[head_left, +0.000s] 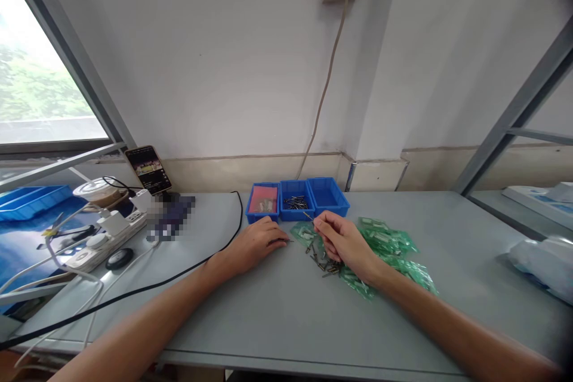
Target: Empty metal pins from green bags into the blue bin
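Note:
My right hand (342, 242) is closed in a pinch on a thin brass-coloured metal pin (307, 215), its tip pointing up and left. My left hand (257, 243) rests low over the table with curled fingers, and a thin dark pin (288, 241) pokes out from the fingertips. Between and below the hands lies a loose pile of small metal pins (320, 261). Green-tinted clear plastic bags (389, 242) with small parts inside lie beside and partly behind my right hand. A smaller green bag (303, 231) lies between the two hands.
Against the wall stand a blue bin (249, 206) with a pink sheet and small parts, a blue bin (286, 215) of metal pins, and another blue bin (331, 194). A black cable (179, 277) crosses the grey table (268, 316). At left are a phone (150, 170) and power strip (85, 255).

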Action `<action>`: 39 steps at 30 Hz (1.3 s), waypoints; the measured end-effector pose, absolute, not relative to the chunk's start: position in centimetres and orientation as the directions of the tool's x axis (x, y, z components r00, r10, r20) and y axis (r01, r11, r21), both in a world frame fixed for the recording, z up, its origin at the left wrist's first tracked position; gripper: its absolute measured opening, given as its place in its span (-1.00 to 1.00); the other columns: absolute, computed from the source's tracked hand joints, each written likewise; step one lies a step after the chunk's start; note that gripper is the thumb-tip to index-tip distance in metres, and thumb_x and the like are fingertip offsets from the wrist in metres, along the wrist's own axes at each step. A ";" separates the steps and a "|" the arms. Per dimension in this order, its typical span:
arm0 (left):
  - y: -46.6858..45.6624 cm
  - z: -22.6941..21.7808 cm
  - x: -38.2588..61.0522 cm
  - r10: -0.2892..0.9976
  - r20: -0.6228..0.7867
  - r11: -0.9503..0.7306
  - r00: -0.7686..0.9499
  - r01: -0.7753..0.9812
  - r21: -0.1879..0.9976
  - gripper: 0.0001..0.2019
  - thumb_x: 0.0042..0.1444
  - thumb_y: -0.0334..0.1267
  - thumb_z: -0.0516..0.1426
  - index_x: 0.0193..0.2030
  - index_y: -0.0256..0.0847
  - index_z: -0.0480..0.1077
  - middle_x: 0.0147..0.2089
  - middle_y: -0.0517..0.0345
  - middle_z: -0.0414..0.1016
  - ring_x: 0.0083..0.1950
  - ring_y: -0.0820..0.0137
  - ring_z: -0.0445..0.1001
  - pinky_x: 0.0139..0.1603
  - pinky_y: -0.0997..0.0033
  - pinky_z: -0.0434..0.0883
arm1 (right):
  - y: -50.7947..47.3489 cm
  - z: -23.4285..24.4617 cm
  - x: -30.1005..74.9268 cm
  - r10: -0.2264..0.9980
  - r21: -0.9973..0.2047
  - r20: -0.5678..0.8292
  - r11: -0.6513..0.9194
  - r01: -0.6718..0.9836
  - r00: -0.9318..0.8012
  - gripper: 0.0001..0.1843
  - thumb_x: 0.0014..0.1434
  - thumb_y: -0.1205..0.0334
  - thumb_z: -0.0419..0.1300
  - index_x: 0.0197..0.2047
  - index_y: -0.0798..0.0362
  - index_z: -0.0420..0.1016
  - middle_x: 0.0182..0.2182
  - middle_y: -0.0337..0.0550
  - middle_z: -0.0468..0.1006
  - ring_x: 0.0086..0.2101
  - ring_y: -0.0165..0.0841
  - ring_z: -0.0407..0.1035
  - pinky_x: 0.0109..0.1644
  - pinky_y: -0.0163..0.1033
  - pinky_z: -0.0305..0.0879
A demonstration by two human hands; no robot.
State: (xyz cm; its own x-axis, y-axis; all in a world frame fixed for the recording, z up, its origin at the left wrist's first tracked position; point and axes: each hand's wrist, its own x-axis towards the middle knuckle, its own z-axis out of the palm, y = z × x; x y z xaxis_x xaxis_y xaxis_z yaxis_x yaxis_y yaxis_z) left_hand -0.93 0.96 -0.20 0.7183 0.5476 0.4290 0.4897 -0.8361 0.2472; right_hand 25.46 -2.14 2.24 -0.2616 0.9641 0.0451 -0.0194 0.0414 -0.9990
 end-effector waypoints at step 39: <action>0.6 -1.1 0.3 0.610 0.433 -0.791 0.663 0.479 0.380 -0.87 0.46 -0.22 0.16 -0.05 -0.16 0.53 -0.09 0.15 0.63 -0.06 0.37 0.55 0.02 0.41 0.43 | -1.0 1.7 25.0 0.712 -0.331 0.271 0.701 0.632 -0.648 -0.81 0.47 0.31 0.05 -0.23 -0.03 0.39 -0.23 -0.18 0.54 -0.18 -0.23 0.40 -0.03 -0.11 0.17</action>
